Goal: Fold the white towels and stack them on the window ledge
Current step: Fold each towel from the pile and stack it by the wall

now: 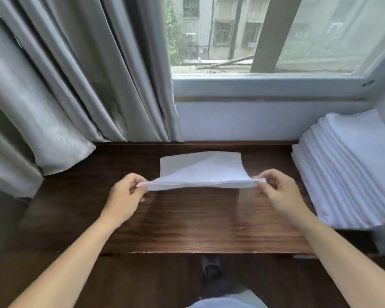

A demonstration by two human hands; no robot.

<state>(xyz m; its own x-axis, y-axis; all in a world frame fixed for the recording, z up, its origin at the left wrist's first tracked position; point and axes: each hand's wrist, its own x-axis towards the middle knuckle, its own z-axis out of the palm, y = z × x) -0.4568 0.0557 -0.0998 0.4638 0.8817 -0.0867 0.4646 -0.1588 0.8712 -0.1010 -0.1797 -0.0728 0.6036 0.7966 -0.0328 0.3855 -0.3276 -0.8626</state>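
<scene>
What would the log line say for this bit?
step: folding | left hand, right hand: pinch white cloth towel ends | folded white towel stack: right

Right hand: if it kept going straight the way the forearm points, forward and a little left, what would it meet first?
Likely the towel that the right hand already pinches by a corner; beyond it, bare ledge, then the wall under the window. The stack lies to its right, off that line. Depth is uncertain.

Both arms extended forward, both hands engaged in a pinch grip.

Left hand [127, 192] and right hand [276, 190] are held level and well apart, forearms bare and angled inward from the lower corners. Each hand has thumb and curled fingers closed on one near corner of a white towel [200, 170], the edge held taut between them.
</scene>
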